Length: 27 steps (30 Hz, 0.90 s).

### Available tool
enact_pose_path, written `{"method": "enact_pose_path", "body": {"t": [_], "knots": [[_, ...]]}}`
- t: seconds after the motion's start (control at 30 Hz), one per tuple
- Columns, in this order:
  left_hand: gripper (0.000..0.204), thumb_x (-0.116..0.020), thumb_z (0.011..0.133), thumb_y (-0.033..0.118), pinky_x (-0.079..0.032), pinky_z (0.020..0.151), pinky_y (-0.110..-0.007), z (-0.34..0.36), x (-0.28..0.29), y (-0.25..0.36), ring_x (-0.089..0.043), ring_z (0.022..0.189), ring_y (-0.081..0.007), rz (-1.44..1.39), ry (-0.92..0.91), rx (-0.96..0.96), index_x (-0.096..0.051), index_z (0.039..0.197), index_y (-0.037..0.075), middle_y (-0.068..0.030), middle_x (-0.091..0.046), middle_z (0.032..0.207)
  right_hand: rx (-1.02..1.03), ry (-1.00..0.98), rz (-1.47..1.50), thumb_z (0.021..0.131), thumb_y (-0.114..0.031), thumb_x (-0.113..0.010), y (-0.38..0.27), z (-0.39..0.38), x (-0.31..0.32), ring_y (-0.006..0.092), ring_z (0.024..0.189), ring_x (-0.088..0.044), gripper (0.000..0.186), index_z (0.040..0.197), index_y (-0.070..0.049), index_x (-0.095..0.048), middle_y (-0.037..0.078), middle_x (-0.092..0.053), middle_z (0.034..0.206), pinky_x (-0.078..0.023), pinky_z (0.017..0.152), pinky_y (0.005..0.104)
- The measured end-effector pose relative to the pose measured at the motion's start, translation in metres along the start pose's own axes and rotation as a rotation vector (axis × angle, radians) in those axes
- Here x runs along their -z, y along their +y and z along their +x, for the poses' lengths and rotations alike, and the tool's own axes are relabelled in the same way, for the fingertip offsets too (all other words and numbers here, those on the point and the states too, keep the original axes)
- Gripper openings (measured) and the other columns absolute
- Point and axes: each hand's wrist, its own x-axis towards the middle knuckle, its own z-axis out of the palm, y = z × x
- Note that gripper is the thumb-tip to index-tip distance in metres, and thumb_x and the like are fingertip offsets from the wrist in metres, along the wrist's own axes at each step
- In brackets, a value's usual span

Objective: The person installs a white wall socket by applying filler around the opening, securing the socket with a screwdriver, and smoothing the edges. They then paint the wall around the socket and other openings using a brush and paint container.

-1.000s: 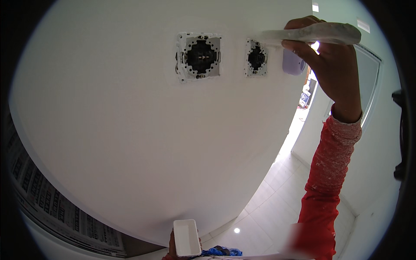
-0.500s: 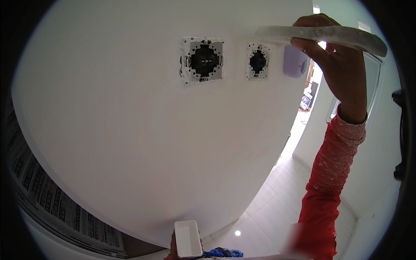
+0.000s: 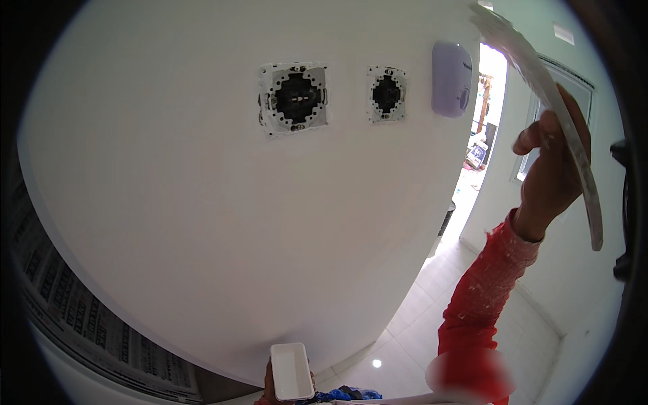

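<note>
My right hand (image 3: 550,158) is raised at the right, its fingers closed on a long, flat, pale paintbrush (image 3: 584,158) seen edge-on. The brush's ragged, whitened end points up and away, apart from the wall. Low in the view, my left hand (image 3: 269,383) grips a white rectangular tub (image 3: 292,371); its fingers show along both sides, the rest lies hidden behind. Two uncovered electrical fittings, a larger one (image 3: 295,98) and a smaller one (image 3: 387,94), are set in the white wall (image 3: 270,216).
A pale lilac plastic unit (image 3: 451,79) is mounted near the wall's right edge. Beyond that edge lie a bright opening (image 3: 482,135), a framed window (image 3: 567,84) and a tiled floor (image 3: 418,310). Dark printed sheeting (image 3: 81,317) lies at the lower left.
My right hand has dropped back from beside the lilac unit, turning the brush from nearly level to steep. The lilac unit is now uncovered. My left hand with the tub barely moved.
</note>
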Motion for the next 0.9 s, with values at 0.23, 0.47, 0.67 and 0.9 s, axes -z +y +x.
{"method": "enact_pose_path", "body": {"t": [0.23, 0.47, 0.67, 0.9], "knots": [[0.076, -0.048, 0.093, 0.069, -0.06, 0.075, -0.049, 0.005, 0.001, -0.004, -0.07, 0.093, -0.0302, 0.02, -0.071, 0.018, -0.054, 0.14, 0.009, -0.0121, -0.069, 0.114, -0.283, 0.059, 0.255, 0.098, -0.019, -0.06, 0.012, -0.049, 0.004, 0.0264, 0.086, -0.073, 0.04, 0.13, 0.004, -0.055, 0.016, -0.063, 0.127, -0.06, 0.058, 0.0285], [0.076, -0.05, 0.093, 0.069, -0.061, 0.074, -0.049, 0.014, -0.011, -0.018, -0.07, 0.093, -0.0311, -0.019, -0.082, 0.033, -0.054, 0.139, 0.009, -0.0132, -0.069, 0.115, -0.242, -0.006, 0.187, 0.093, -0.012, -0.072, 0.041, -0.064, -0.039, 0.015, 0.075, -0.069, 0.051, 0.141, -0.005, -0.056, 0.01, -0.068, 0.098, -0.06, 0.064, 0.0269], [0.075, -0.05, 0.093, 0.069, -0.061, 0.072, -0.049, 0.028, -0.017, -0.031, -0.071, 0.09, -0.0317, 0.002, -0.025, -0.017, -0.056, 0.138, 0.009, -0.0145, -0.07, 0.111, -0.162, -0.07, 0.162, 0.09, -0.013, -0.075, 0.067, -0.068, -0.054, 0.0211, 0.096, -0.072, 0.049, 0.136, -0.005, -0.061, 0.016, -0.07, 0.12, -0.061, 0.079, 0.0333], [0.075, -0.05, 0.094, 0.068, -0.062, 0.073, -0.052, 0.025, -0.014, -0.055, -0.072, 0.093, -0.0329, -0.086, -0.025, -0.044, -0.055, 0.138, 0.007, -0.0154, -0.07, 0.115, -0.12, -0.125, 0.114, 0.082, -0.006, -0.078, 0.053, -0.083, -0.043, 0.0222, 0.091, -0.073, 0.054, 0.134, -0.002, -0.062, 0.016, -0.073, 0.11, -0.06, 0.079, 0.0336]]}}
